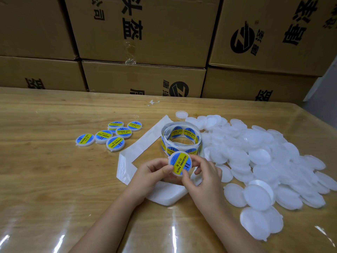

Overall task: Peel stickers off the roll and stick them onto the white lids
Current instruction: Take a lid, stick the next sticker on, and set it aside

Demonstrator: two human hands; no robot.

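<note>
Cardboard boxes (145, 30) printed with black characters stand stacked in a wall along the far side. Below them runs the wooden bench (45, 179) under a glossy clear cover. A wide heap of plain white lids (255, 152) spreads over its right half, many overlapping. A long white backing strip (145, 139) trails off to the left of the heap, bends towards the person and passes under the hands. The sticker roll (189, 134) stands on edge just left of the heap, its blue and yellow labels showing inside and outside the coil. Well to the left, a small group of labelled lids (109, 136) lies face up, some touching. Both hands are raised just in front of the roll. The left hand (151, 172) pinches the left edge of one held lid (170, 159), and the right hand (202, 174) pinches its right side, thumb on the lower face. A sticker (182, 162) reading "SOLDERING PASTE" covers that lid's face.
</note>
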